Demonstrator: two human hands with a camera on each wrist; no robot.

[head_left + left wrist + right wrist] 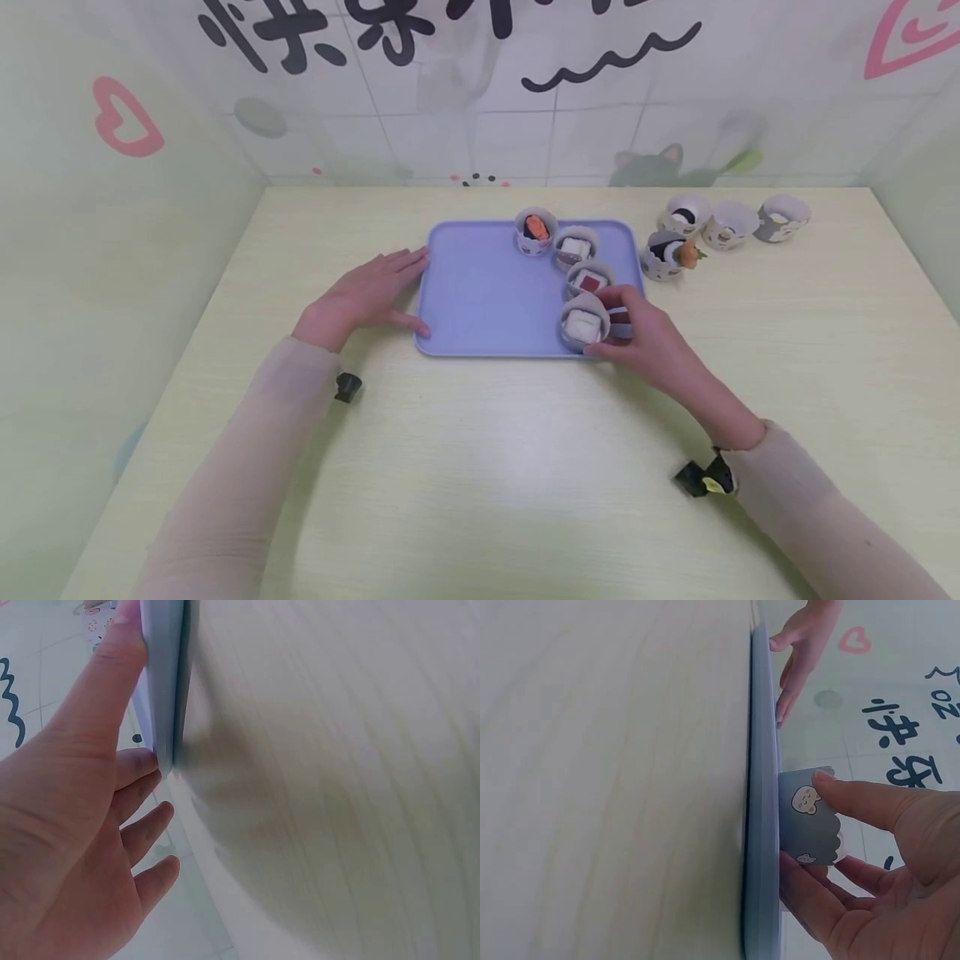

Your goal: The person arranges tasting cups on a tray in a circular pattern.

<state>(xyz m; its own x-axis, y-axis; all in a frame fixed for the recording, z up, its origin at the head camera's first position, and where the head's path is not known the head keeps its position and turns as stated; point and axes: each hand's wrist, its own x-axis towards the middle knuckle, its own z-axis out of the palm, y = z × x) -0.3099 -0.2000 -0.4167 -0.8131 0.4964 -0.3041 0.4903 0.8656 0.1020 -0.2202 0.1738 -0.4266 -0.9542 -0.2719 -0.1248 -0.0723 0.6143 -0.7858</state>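
A blue tray lies on the table. At its left edge my left hand rests with fingers spread and thumb straight, touching the rim. My right hand grips a grey paper cup with a bear-face print, thumb on one side and fingers on the other, over the tray's front right part. A white block-shaped piece fills that cup. Just behind it stands a cup with a red-topped white piece, then one with a white piece and one with an orange-topped piece.
Right of the tray sits a cup with a dark-and-white piece and an orange bit sticking out. Several more paper cups, including a grey-patterned one, stand at the back right near the printed wall.
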